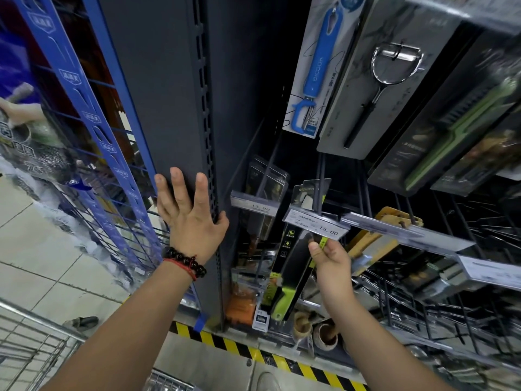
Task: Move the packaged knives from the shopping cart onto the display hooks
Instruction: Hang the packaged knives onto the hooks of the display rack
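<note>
Hanging step, in progress. Your right hand [328,256] pinches the right edge of a packaged knife [293,273], black blade and green handle, between thumb and fingers. The pack's top lies by the hook [318,197], behind the price tag [315,225] marked 15.00; whether the hanging hole is already threaded cannot be told, since the tag hides it. Your left hand [190,214] is spread flat, bracing against the dark upright post [174,94] at 9 o'clock from the knife.

Judged next move: slide the pack back along the hook until it sits, then release. This calls for keeping the card square to the wire.

Clearances: at 9 o'clock of the pack hangs another knife pack [265,201] on its own hook, close beside. At 3 o'clock, wooden boards [375,241] sit near your knuckles. At 12 o'clock hang a blue peeler [318,66] and a steel peeler [380,86], well apart above. Open room lies toward you, at 6 o'clock. The shopping cart [36,337] stands at lower left.
</note>
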`<state>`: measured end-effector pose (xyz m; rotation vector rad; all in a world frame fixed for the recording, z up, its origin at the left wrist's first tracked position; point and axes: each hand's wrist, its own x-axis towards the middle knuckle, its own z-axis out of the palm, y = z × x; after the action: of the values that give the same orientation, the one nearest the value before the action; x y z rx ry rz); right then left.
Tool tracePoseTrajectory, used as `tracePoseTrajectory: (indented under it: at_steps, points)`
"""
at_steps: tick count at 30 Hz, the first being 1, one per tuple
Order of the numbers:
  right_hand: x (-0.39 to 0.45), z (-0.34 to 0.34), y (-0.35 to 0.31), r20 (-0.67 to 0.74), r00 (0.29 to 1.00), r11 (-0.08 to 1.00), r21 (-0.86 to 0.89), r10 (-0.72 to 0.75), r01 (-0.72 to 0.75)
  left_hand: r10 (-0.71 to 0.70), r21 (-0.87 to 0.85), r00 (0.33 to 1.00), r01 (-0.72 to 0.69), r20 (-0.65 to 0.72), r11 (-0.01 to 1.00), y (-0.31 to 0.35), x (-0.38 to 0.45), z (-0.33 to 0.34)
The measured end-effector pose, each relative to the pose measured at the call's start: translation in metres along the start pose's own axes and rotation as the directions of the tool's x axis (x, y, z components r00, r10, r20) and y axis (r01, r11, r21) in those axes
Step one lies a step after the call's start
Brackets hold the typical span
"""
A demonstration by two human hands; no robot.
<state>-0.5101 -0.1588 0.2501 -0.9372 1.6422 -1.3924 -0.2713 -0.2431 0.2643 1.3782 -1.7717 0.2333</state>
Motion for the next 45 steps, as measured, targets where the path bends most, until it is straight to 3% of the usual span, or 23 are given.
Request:
tracePoseTrajectory:
  at_steps: [17,25,34,45]
  points:
    - [0.007,0.012,-0.003,-0.025,0.999,0.998,-0.045,0.041,-0.042,0.013,0.037,1.000,-0.012,-0.023,0.999,-0.001,0.000,0.002]
    - [0.003,0.018,0.006,-0.033,0.999,0.996,-0.084,-0.024,0.021,0.018,0.038,1.000,-0.017,-0.012,0.999,-0.002,0.000,0.003]
    - [0.005,0.019,0.007,-0.120,0.993,0.999,0.031,-0.019,0.023,0.036,0.056,0.999,-0.034,-0.032,0.998,-0.004,0.001,0.007]
    - [0.001,0.021,0.017,-0.125,0.991,0.999,0.009,-0.038,0.039,0.046,0.078,0.997,-0.041,-0.062,0.996,-0.003,0.001,0.009]
